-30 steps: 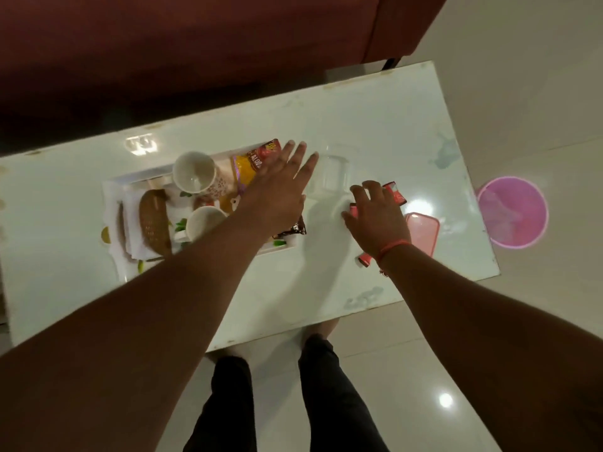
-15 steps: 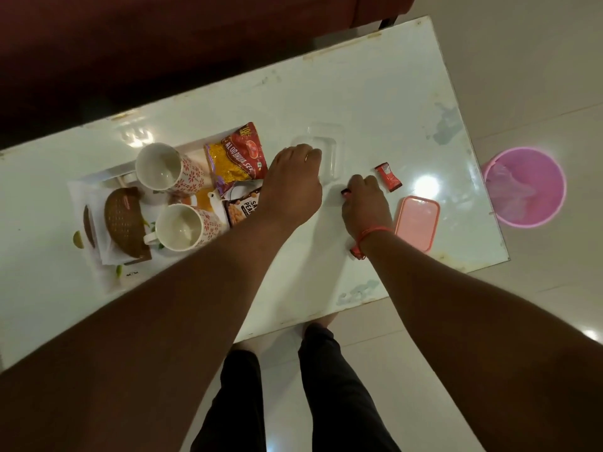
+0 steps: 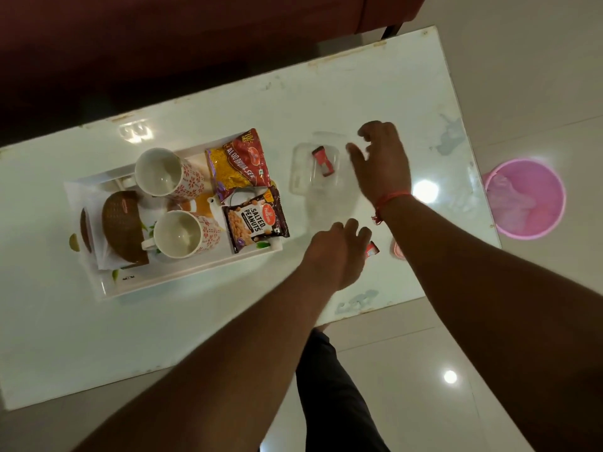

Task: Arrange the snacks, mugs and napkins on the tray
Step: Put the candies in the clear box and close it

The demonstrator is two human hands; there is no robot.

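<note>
White table [image 3: 375, 93] held a loaded tray [image 3: 182, 282].
Left hand [image 3: 339, 256] and right hand [image 3: 381, 164] hovered loose-fingered, holding nothing, beside a clear box [image 3: 315, 166].

Bare forearms, red thread bracelet [image 3: 388, 200] on right wrist, dark trousers [image 3: 332, 396]

peanut packet [image 3: 255, 221]: "SALTED PEANUTS" in large white letters on the dark front; above it a red logo whose small lettering appears to read "Haldiram's".
red and yellow snack packet [image 3: 239, 164]: white slanted lettering on the red part reads "ALOO BHUJIA SEV"; smaller print at its top edge is too small to read.
small red packet [image 3: 322, 160] in the clear container [image 3: 315, 169]: print too blurred to read.
tray [image 3: 182, 278]: a small dark mark near the front rim, not legible.
</note>
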